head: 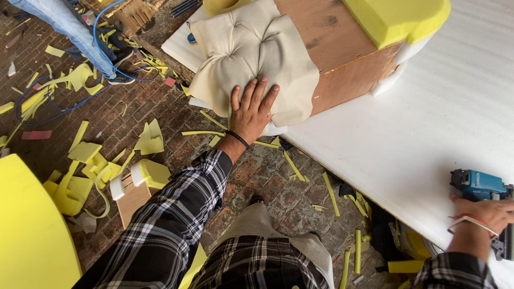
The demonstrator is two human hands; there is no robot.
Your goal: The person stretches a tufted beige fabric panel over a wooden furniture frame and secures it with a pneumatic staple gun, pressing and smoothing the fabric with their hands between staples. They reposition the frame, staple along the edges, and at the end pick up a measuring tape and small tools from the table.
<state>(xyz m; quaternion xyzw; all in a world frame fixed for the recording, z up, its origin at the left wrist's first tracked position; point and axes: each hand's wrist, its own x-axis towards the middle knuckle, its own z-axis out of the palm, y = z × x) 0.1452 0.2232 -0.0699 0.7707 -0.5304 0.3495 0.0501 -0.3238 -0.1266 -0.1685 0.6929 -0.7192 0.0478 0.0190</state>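
My left hand (251, 109) lies flat, fingers spread, on the lower edge of a cream tufted fabric cushion cover (251, 51). The cover is draped over the side of a brown plywood frame (342, 59) that rests on a white table (439, 128). My right hand (490, 214) at the right edge grips a teal pneumatic staple gun (479, 186) resting on the table. A dark band circles my left wrist and a rubber band my right wrist.
Thick yellow foam (396, 16) tops the frame. Yellow foam scraps (91, 166) litter the brick floor, with a large yellow foam piece (27, 230) at bottom left. Another person's legs in jeans (75, 32) stand at top left near a blue hose (96, 37).
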